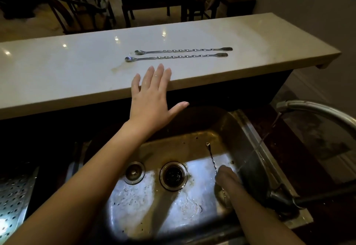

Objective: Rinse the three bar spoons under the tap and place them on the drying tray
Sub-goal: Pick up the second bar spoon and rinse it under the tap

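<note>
Two long twisted-stem bar spoons lie side by side on the white counter, the far spoon (183,50) behind the near spoon (176,57), bowls to the left. My left hand (152,98) is open with fingers spread, stretched over the counter's front edge just short of the near spoon. Down in the steel sink (154,204), my right hand (228,179) is shut on the third bar spoon (212,157), whose stem sticks up and away. The tap (316,111) at the right runs a thin stream of water (258,146) that lands just right of that hand.
A perforated metal drying tray (13,196) sits at the lower left beside the sink. The sink has a drain (173,175) and a smaller plug (134,172). Beyond the counter (57,71) are dark wooden chairs and a table.
</note>
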The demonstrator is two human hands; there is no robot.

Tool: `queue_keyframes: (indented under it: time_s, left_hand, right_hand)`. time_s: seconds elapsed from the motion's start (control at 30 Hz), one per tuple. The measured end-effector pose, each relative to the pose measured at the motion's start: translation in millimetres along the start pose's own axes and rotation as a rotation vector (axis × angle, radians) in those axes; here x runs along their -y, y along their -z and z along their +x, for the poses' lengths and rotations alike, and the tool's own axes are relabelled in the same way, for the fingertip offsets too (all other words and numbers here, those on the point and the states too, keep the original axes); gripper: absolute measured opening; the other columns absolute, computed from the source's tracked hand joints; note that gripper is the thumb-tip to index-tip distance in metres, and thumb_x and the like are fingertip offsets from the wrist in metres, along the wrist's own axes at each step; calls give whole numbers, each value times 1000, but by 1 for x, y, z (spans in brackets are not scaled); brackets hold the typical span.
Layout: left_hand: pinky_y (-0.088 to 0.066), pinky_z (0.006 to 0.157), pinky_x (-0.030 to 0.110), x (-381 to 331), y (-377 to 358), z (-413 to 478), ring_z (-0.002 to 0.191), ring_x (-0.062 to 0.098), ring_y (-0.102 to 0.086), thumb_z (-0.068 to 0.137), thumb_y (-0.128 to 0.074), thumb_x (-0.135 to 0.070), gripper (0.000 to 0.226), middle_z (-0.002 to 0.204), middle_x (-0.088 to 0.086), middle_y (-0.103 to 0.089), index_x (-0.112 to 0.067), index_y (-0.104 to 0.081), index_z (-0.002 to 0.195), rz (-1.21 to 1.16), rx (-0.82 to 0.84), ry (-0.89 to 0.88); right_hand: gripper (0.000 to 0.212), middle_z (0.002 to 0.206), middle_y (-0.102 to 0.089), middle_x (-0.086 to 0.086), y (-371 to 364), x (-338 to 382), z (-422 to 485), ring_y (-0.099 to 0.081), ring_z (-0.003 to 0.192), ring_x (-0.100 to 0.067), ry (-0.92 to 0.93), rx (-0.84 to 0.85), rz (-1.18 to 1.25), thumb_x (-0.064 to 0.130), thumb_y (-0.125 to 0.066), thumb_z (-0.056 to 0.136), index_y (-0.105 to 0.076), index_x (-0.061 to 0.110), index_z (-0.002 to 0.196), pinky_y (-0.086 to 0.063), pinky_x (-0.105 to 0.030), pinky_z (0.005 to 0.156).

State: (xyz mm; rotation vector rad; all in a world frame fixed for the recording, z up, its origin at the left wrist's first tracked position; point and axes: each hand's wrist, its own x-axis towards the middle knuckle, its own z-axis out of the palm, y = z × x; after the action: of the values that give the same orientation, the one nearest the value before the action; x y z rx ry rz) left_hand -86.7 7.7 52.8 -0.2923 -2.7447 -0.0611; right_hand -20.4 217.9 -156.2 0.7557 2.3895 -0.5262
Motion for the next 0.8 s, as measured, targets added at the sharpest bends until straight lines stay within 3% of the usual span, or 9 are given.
queue_keyframes:
  time_s: [0.07, 0.17, 0.33, 0.47, 0.57, 0.7, 0.8]
  left_hand:
    - [-2, 117, 46, -1, 4, 2, 147, 23, -7, 79, -31, -74, 92, 160, 4, -12, -19, -14, 151, 1, 25, -8]
    - [0, 117, 47, 1, 19, 5, 148, 24, -2, 79, -30, -76, 95, 160, 4, -6, -18, -9, 151, -3, 56, -23]
    - [3, 116, 49, 4, 20, 3, 147, 25, 4, 79, -33, -76, 97, 160, 5, 0, -19, -4, 151, 4, 131, -33]
    - [6, 115, 50, -1, 13, 5, 147, 25, 7, 78, -35, -76, 98, 160, 5, 4, -19, -1, 151, -16, 198, -34]
    - [7, 115, 50, -2, 13, 5, 147, 26, 9, 79, -34, -76, 99, 160, 5, 6, -19, 1, 151, -12, 225, -37]
    - [8, 115, 51, -2, 18, 6, 147, 26, 9, 79, -34, -75, 99, 160, 5, 6, -19, 2, 151, -2, 226, -38]
    - [8, 115, 51, -1, 18, 6, 147, 27, 10, 79, -35, -75, 99, 160, 6, 7, -18, 2, 151, -6, 223, -37]
  right_hand:
    - [37, 134, -54, -13, 28, 16, -7, -53, 121, -27, 92, 14, -53, 18, -48, 92, -49, 9, 127, -46, -30, 96]
    - [30, 117, -62, -16, 86, 46, -37, -60, 100, -29, 273, -66, -71, 25, -47, 93, -57, 6, 113, -47, -33, 82]
    - [29, 103, -65, -15, 175, 90, -96, -62, 93, -33, 488, -394, -107, 30, -47, 91, -63, 8, 103, -45, -33, 71]
    - [21, 84, -62, -9, 220, 106, -130, -52, 68, -26, 669, -685, 1, 21, -46, 91, -62, 9, 92, -37, -28, 56]
    - [20, 93, -66, -11, 245, 133, -131, -57, 80, -29, 809, -765, -69, 15, -45, 91, -62, 8, 97, -47, -35, 65]
    - [24, 114, -57, -11, 271, 173, -115, -52, 104, -29, 917, -681, -355, 14, -48, 91, -57, 12, 112, -41, -34, 76]
    - [24, 115, -55, -10, 280, 189, -105, -51, 97, -26, 905, -517, -611, 11, -52, 88, -54, 14, 111, -39, -31, 74]
